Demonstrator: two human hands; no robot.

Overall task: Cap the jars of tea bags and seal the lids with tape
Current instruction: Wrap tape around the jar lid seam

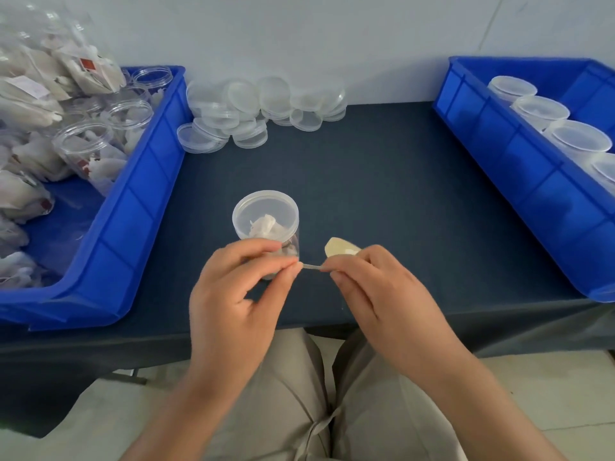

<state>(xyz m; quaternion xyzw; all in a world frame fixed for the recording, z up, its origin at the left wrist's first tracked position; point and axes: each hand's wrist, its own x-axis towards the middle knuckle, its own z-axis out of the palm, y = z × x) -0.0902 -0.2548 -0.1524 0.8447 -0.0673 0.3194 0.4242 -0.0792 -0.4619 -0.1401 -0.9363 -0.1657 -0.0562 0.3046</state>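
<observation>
A clear jar [265,217] with tea bags inside and a clear lid on top stands upright on the dark table [382,201], just beyond my hands. My right hand [379,294] grips a small roll of yellowish tape [341,246]. A short strip of tape [311,267] stretches from the roll to my left hand [233,287], which pinches its free end between thumb and forefinger. The strip hangs in the air in front of the jar's lower right side, apart from the lid.
A blue bin [146,181] at the left holds open jars of tea bags and loose tea bags. A pile of clear lids [256,108] lies at the back of the table. Another blue bin [519,181] at the right holds several capped jars.
</observation>
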